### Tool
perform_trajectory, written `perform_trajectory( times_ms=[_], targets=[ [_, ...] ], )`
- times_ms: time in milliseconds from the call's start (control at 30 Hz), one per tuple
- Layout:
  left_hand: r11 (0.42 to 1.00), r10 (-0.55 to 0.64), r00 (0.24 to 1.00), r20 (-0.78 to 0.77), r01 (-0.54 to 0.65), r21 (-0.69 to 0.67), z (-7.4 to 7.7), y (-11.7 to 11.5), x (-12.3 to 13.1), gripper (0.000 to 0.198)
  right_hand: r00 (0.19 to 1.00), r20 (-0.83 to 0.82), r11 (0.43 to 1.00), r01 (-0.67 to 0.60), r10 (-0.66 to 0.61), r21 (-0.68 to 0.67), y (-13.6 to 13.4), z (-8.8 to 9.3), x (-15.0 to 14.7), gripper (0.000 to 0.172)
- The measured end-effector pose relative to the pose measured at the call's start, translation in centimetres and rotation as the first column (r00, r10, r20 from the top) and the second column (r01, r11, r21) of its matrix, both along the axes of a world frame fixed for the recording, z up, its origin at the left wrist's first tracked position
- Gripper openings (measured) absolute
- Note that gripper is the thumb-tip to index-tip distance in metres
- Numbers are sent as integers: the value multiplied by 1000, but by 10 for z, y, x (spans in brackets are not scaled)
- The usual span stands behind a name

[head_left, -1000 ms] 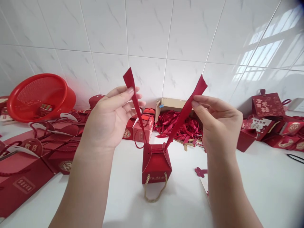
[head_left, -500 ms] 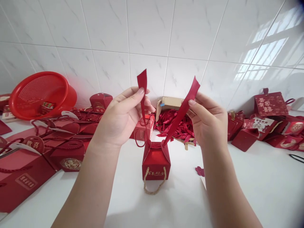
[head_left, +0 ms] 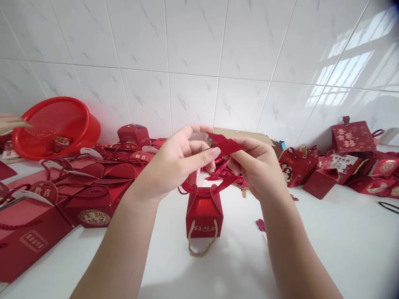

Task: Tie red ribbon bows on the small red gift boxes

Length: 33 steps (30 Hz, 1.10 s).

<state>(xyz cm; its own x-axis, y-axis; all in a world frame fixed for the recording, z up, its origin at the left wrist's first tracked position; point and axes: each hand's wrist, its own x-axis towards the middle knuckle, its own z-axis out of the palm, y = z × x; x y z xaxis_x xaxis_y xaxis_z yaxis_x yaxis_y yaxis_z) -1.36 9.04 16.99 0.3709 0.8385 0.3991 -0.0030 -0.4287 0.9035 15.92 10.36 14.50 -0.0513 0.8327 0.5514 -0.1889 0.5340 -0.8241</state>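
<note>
head view: two own hands up at centre, one ribbon (head_left: 229, 145) between them. left hand (head_left: 174, 164): thumb and fingers grasping ribbon, index raised. right hand (head_left: 257, 162): thumb and index pinching ribbon. ends overlap there; which end each has, can't tell. one small red box (head_left: 204, 207) upright on tabletop just below the hands, ribbon threaded through its top at two spots, one tan rope handle (head_left: 199, 252) drooping in front onto tabletop. behind hands: one cardboard carton (head_left: 252, 135), partly hidden, plus a heap of red ribbons (head_left: 222, 172), too tangled to count.

left side: crowd of red gift boxes (head_left: 34, 238), overlapping, no exact count; one red plastic basket (head_left: 90, 128) tilted near wall; one other person's hand (head_left: 12, 123) at its left rim. right side: cluster of red boxes (head_left: 321, 182), also uncountable. one flower-shaped piece (head_left: 260, 225) beside right forearm, one black loop (head_left: 389, 206) near right edge.

surface: white smooth tabletop (head_left: 349, 245), soft shadows. room: glossy white marble-patterned tile wall (head_left: 193, 45), grout lines, barred window reflection (head_left: 349, 68) upper right.
</note>
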Motion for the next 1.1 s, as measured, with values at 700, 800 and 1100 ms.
perform_trajectory(
  times_ms=[700, 800, 1100],
  targets=[
    [983, 47, 981, 188, -12, -182, 1, 11, -1, 27, 929, 344, 918, -11, -137, 396, 2, -8, 3, 19],
    [974, 73, 974, 215, -23, -227, 2, 11, 1, 28, 866, 390, 839, 60, -313, 541, 6, -10, 4, 23],
    [975, 77, 951, 299, -9, -220, -1, 17, 3, 15, 747, 407, 706, 117, -526, 699, 8, -9, 4, 29]
  ],
)
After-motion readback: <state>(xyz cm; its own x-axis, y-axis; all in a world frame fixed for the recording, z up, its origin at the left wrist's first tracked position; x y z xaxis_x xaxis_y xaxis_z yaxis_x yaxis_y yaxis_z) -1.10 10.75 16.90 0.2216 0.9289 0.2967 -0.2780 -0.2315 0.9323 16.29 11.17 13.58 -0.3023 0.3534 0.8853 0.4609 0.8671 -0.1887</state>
